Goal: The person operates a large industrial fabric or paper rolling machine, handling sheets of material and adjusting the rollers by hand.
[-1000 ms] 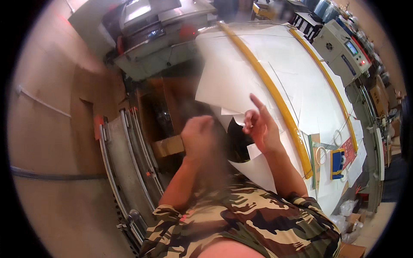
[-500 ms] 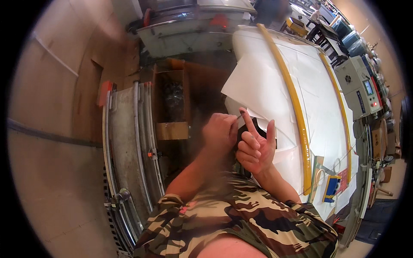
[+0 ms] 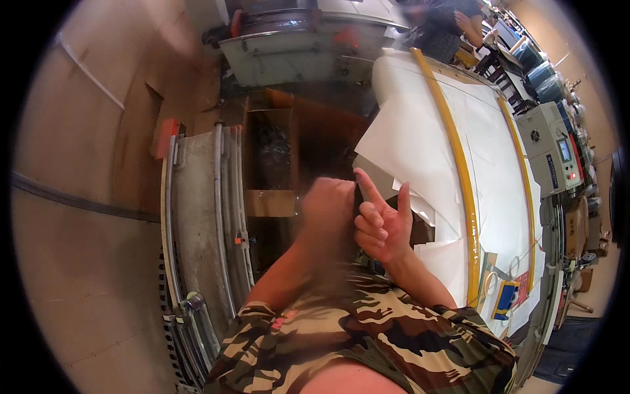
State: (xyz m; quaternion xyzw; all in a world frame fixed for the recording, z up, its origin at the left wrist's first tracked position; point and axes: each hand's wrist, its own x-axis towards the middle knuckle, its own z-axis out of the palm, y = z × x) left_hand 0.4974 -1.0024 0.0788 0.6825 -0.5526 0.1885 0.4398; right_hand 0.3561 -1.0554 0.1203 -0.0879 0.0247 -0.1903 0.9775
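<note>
My left hand looks hazy, its fingers closed in front of my body. What they hold, if anything, I cannot make out. Close on its right, my right hand has the palm turned up, with index finger and thumb stretched apart and the other fingers curled. Nothing shows in it. The index fingertip looks dark and is very near the left hand's fingers. Behind and beside the right hand lie large white sheets, with their near corners lifted and overlapping.
Yellow bars cross the sheets. A blue-yellow tool and a tape roll lie at the near right. A grey control box stands beyond. Left are a cardboard box and a metal-railed machine. Another person stands far off.
My hands have shifted slightly left against the sheets. The thin dark thing seen between the left fingers and right fingertip no longer shows clearly. The far person's hand has come into view.
</note>
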